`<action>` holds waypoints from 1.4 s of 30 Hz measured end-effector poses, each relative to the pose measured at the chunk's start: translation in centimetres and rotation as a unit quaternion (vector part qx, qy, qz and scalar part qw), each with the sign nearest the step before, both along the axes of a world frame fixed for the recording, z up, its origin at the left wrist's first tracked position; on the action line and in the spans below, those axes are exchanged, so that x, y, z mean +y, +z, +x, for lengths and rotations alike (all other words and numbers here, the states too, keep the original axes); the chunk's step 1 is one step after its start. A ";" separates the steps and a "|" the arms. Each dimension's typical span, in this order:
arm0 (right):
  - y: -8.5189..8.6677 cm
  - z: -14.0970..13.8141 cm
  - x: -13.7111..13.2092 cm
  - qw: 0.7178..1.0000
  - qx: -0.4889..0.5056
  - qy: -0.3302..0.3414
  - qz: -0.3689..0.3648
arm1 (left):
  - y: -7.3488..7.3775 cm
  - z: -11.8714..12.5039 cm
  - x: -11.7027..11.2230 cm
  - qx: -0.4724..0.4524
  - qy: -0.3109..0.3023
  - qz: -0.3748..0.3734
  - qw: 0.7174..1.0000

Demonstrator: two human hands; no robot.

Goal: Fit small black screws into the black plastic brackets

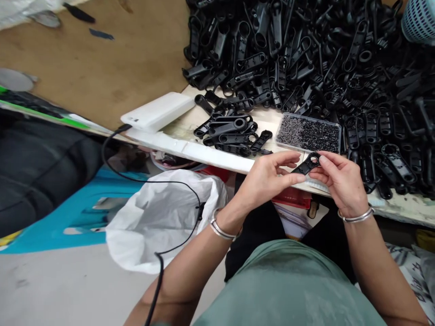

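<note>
Both hands meet over the table's front edge, pinching one black plastic part [306, 165] with a ring-shaped end. My left hand [268, 177] grips its lower end between thumb and fingers. My right hand [340, 177] holds the ring end with its fingertips. Just behind the hands sits a clear tray of small black screws [308, 133]. A small stack of the same black parts [234, 131] lies to the left of the tray. Each wrist carries a silver bangle.
A huge heap of black plastic parts [322, 54] covers the table's back and right. A white power bank [158, 111] with a black cable [142, 179] lies at the left edge. A white plastic bag [159, 217] hangs below. A blue basket [419, 20] stands top right.
</note>
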State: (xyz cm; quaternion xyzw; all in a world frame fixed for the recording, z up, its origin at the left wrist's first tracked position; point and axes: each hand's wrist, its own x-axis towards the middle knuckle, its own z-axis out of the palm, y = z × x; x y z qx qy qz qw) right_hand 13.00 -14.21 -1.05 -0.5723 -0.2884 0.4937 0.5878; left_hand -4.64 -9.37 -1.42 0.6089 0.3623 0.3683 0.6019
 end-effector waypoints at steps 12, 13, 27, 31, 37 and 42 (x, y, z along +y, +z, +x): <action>-0.8 0.5 -0.7 0.999 0.041 0.009 -0.005 | -1.2 1.5 -2.0 0.161 0.057 0.289 0.942; -0.8 0.4 -0.7 0.999 0.044 0.011 -0.007 | -1.3 1.6 -2.0 0.161 0.067 0.308 0.935; -0.1 2.4 -0.7 0.994 -0.008 0.106 -0.039 | -1.6 1.4 -1.6 0.174 0.061 0.398 0.899; -0.3 2.5 -0.5 0.993 -0.010 0.108 -0.047 | -1.6 1.4 -1.5 0.167 0.050 0.385 0.906; -0.3 2.5 -0.8 0.987 -0.073 0.113 -0.084 | -2.1 1.0 -0.8 0.166 0.012 0.344 0.924; 0.1 3.8 -1.7 0.966 -0.212 0.103 -0.107 | -2.6 1.1 0.7 0.201 -0.037 0.340 0.918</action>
